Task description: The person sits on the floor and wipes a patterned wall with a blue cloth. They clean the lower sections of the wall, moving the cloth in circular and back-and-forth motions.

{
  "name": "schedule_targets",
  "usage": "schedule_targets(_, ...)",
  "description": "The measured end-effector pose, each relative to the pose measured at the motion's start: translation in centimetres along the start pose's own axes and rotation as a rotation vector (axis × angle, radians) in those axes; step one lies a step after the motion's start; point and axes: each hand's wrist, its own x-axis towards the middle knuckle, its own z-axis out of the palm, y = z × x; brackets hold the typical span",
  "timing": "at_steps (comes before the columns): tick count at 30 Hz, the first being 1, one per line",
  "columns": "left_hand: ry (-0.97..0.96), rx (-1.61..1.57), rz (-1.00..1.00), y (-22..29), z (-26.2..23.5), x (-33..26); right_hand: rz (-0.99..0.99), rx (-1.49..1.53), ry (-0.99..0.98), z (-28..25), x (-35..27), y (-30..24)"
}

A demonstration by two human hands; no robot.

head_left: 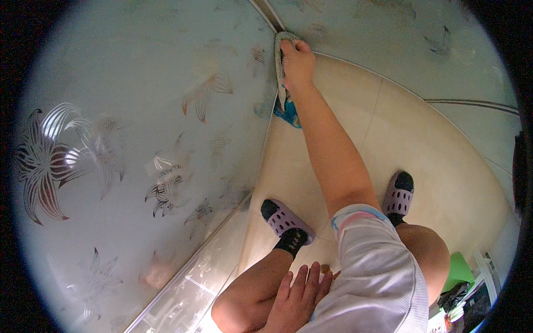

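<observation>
My right arm stretches forward to the corner where two frosted panels meet. There my right hand (298,64) is closed on a folded grey-green cloth (280,69), pressed along the base of the left panel at the corner. A blue part of the cloth (288,115) hangs below my wrist, near the floor. My left hand (300,294) lies flat by my left thigh with its fingers stretched out, holding nothing. Its wrist is cut off by the lower edge of the picture.
A frosted panel with leaf-like flower patterns (44,161) fills the left. Another frosted panel (388,44) curves along the far right. Beige floor tiles (344,111) lie between them, under my purple clogs (286,220). A green item (458,270) and dark things sit at the lower right.
</observation>
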Motion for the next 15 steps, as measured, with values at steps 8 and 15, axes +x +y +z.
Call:
schedule_targets(8, 0.019, -0.057, 0.033, -0.2, -0.1, 0.6, 0.052, 0.128, -0.016, -0.3, -0.1, -1.2)
schedule_targets(15, 0.170, -0.140, -0.089, 1.8, 5.6, -0.3, 0.008, -0.038, 0.030, 0.0, 0.1, -0.6)
